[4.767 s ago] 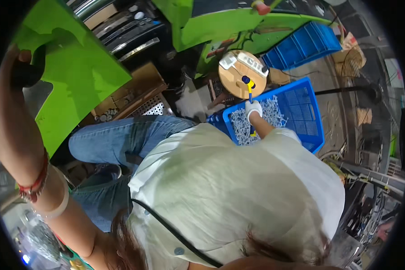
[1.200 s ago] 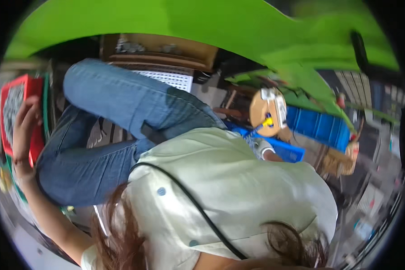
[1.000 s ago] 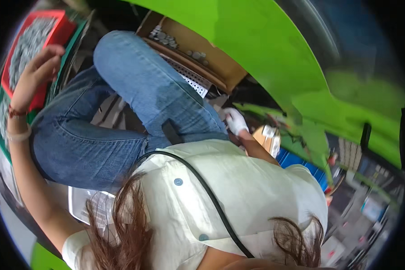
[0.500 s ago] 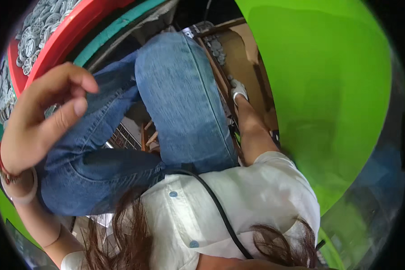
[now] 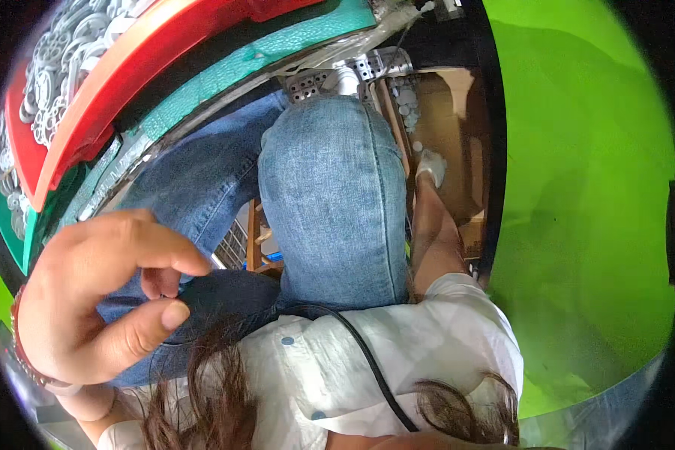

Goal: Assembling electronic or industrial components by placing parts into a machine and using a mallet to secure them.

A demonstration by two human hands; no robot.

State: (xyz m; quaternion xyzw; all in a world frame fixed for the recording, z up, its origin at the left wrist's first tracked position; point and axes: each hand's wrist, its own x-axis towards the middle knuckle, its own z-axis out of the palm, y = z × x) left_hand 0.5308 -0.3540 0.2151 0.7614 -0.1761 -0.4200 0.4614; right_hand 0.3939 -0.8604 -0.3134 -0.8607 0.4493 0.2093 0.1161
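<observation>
Landmark: raised denim knee (image 5: 326, 202). Left hand (image 5: 71, 292) is nearest, up in the air, left of and below the knee in view. Thumb and fingers bent, tips apart, nothing visible between them. Flat green panel (image 5: 577, 187) sits well right of the knee. Red bin (image 5: 112, 112) is up-left of the knee, loaded with grey ring-shaped parts (image 5: 52, 82); teal rim (image 5: 225, 82) runs between bin and knee.

Farther down: white-gloved right hand (image 5: 431, 166) is inside the cardboard box (image 5: 436, 105), just right of the knee. Small grey discs (image 5: 407, 109) lie along the box's knee-side wall, one just beside the glove. Contact and grip: can't tell, fingers too small and washed out. Perforated metal plate (image 5: 307, 86) is just beyond the knee.

My read: right hand is at the reach-in stage, left hand idle. A pick from here calls for fingertips squared to one disc, then a light pinch, clearing the box wall.
</observation>
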